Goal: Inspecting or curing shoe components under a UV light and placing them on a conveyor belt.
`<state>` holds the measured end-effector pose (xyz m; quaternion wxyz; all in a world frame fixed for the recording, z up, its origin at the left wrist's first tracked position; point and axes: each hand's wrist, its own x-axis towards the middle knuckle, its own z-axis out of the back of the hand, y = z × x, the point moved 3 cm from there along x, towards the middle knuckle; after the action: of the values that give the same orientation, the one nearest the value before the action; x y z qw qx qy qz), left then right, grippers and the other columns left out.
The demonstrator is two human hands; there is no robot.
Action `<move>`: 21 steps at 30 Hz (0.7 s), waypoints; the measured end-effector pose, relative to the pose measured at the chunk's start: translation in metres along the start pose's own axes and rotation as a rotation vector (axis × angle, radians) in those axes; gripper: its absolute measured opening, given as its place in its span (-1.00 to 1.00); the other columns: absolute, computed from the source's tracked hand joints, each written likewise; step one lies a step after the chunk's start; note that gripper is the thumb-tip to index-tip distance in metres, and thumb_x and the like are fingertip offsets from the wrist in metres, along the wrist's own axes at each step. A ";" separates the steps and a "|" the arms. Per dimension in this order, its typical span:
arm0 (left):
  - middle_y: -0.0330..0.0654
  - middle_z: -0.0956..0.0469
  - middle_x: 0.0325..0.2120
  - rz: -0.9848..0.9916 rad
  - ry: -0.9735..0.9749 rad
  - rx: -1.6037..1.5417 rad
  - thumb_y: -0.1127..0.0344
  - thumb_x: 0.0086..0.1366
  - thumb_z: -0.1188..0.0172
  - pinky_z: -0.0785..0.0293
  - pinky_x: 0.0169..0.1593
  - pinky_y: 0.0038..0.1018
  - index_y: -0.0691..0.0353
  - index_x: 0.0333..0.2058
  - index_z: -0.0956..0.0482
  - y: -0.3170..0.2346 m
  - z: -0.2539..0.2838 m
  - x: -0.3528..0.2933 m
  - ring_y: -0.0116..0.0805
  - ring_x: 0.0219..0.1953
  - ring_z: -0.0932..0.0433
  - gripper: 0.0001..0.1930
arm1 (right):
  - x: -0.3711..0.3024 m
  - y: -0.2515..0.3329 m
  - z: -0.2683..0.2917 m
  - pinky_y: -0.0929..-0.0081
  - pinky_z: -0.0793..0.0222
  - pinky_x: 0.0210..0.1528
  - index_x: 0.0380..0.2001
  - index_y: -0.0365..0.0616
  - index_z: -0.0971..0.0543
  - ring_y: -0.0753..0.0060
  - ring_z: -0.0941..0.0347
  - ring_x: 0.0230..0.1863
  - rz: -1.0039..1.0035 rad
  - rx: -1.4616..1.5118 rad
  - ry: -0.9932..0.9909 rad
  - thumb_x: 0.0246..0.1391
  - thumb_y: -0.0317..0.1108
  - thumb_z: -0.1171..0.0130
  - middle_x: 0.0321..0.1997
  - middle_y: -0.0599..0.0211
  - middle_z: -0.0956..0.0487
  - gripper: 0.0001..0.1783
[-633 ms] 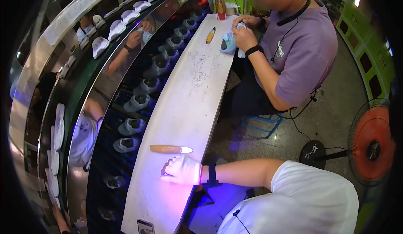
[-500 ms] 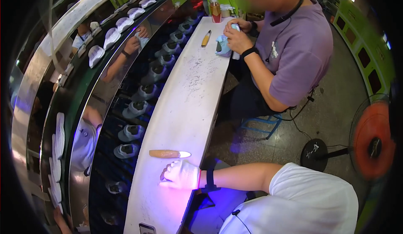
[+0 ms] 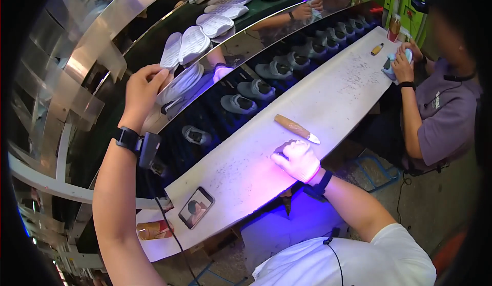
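My bare left hand (image 3: 141,92) meets the near end of a white sole (image 3: 172,50) at the edge of the green upper belt (image 3: 266,9); the reach looks made, the lift not, since the sole lies in row with its neighbours. Grey shoes (image 3: 238,104) line the lower conveyor, with neither of my hands on them. A wooden-handled knife (image 3: 294,127) lies loose on the white bench (image 3: 318,99), while at far right a co-worker (image 3: 446,111) holds a light-blue shoe (image 3: 390,68).

My left arm rises from the lower edge, thumb and forefinger nearly together at the sole's tip; whether they pinch it or merely touch, I cannot tell. My gloved right hand (image 3: 299,161) rests on the bench just beside the knife, fingers loosely curled, its palm hidden, so its hold is uncertain.
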<state>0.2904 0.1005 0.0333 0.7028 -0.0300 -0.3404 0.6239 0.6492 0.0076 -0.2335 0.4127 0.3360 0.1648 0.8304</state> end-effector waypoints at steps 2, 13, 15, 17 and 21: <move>-0.08 -0.76 -0.10 -0.073 -0.113 -0.042 0.23 0.42 -0.34 -0.54 0.07 -0.41 0.36 -0.08 -0.74 0.013 0.013 -0.006 -0.26 -0.07 -0.70 -0.71 | -0.002 0.001 -0.009 0.11 -0.57 -0.17 -0.25 -0.11 -0.73 -0.06 -0.63 -0.24 0.053 -0.060 0.071 0.22 -0.15 -0.26 -0.36 0.02 -0.64 -0.74; 0.03 -0.66 0.06 -0.262 0.373 -0.356 0.50 0.39 -0.25 -0.53 0.21 -0.10 0.29 0.04 -0.67 -0.076 -0.178 -0.267 0.04 0.25 -0.55 -0.73 | 0.012 0.005 0.003 0.11 -0.49 0.23 0.20 -0.20 -0.59 -0.09 -0.60 0.11 0.029 0.234 0.102 0.26 0.11 -0.15 0.12 -0.07 -0.64 -0.33; 0.03 -0.64 0.12 -0.333 0.296 -0.268 0.37 0.33 -0.35 -0.39 0.32 0.00 0.24 0.00 -0.69 -0.064 -0.200 -0.247 0.16 0.27 -0.51 -0.72 | 0.014 0.005 0.007 0.08 -0.52 0.14 0.20 -0.21 -0.61 -0.15 -0.61 0.08 0.187 0.058 0.175 0.33 0.17 -0.10 0.08 -0.08 -0.67 -0.32; 0.05 -0.66 0.06 -0.237 0.062 -0.174 0.38 0.36 -0.34 -0.46 0.27 -0.10 0.30 0.00 -0.68 -0.016 -0.193 -0.207 0.11 0.16 -0.58 -0.74 | 0.016 0.015 0.015 0.06 -0.49 0.05 0.05 -0.05 -0.69 -0.03 -0.58 0.00 0.208 -0.230 0.351 0.22 0.05 -0.20 0.01 0.08 -0.66 -0.50; 0.03 -0.73 -0.16 0.120 -0.345 0.041 0.33 0.34 -0.33 -0.56 0.11 -0.22 0.24 -0.12 -0.73 0.130 -0.154 -0.133 -0.07 -0.05 -0.70 -0.81 | 0.019 0.002 0.003 0.09 -0.50 0.01 -0.11 -0.03 -0.74 0.08 -0.59 -0.04 0.294 -0.117 0.170 0.02 -0.16 -0.35 -0.06 0.23 -0.70 -0.64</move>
<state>0.2597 0.0686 -0.2038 0.5960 0.0716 -0.4409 0.6673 0.6418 0.0216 -0.2225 0.2904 0.2604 0.0997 0.9154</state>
